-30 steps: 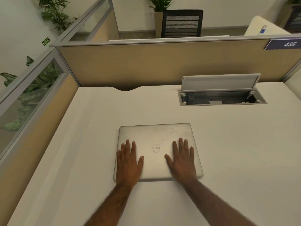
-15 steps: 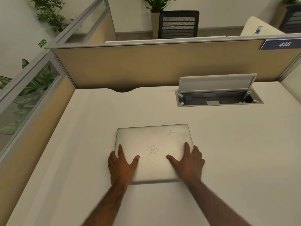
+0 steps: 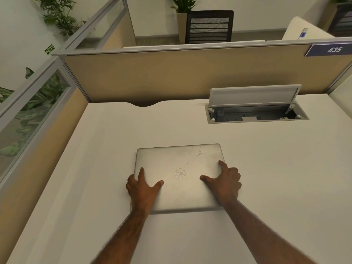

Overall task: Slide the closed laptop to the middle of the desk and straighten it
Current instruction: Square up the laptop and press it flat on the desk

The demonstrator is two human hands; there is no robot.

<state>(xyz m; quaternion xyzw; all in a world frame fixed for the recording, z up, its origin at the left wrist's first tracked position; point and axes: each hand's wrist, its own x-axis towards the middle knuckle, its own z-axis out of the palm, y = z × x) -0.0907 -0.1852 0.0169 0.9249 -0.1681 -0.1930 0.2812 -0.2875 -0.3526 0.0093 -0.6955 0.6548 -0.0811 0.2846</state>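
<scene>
Closed laptop (image 3: 181, 176) is lying flat mid-desk (image 3: 266, 168), long axis running left-right and nearly square to the near edge, while left hand (image 3: 142, 187) and right hand (image 3: 223, 184) are gripping its side edges, equally near, thumbs spread on the lid.

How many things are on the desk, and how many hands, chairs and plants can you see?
Laptop, closed, on the desk: 1
Cable box, lid up, set in the desk: 1
Hands, left hand and right hand, both on the laptop: 2
Black chair behind the divider: 1
Potted plants fully seen, and: 2
Total: 7
</scene>
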